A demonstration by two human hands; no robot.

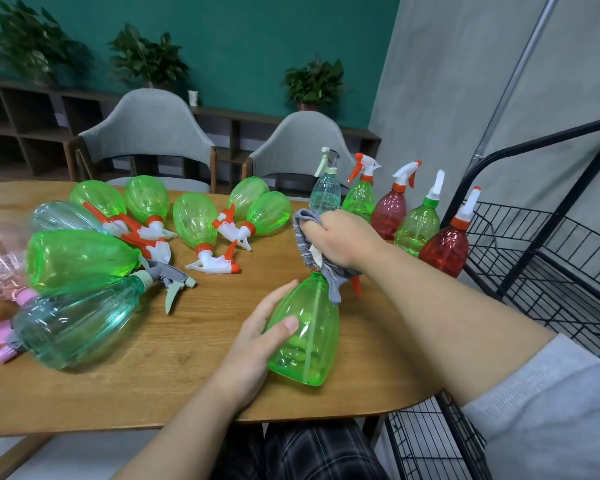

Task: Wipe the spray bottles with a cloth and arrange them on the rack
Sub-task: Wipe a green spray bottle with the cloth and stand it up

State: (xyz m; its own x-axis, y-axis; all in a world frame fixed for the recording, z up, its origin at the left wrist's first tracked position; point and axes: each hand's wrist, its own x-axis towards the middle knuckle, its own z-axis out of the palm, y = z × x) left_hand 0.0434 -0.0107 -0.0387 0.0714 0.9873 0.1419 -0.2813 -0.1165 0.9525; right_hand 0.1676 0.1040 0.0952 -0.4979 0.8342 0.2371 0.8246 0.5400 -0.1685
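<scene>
My left hand (262, 336) grips the body of a green spray bottle (305, 337) held tilted above the wooden table (174, 386). Around that bottle's spray head my right hand (343, 237) grips a grey cloth (307, 244), and only the orange trigger tip pokes out below. Several green bottles (194, 216) lie on their sides across the table, with teal (73, 323) and pink (0, 261) ones at the left. Several upright bottles, teal (326, 192), green (416, 225) and red (445, 247), stand at the table's right edge beside the black wire rack (548, 258).
Two grey chairs (146, 133) stand behind the table. A low wooden shelf (25, 129) with potted plants (314, 84) runs along the green back wall. A grey wall and a metal pole (520, 71) rise behind the rack.
</scene>
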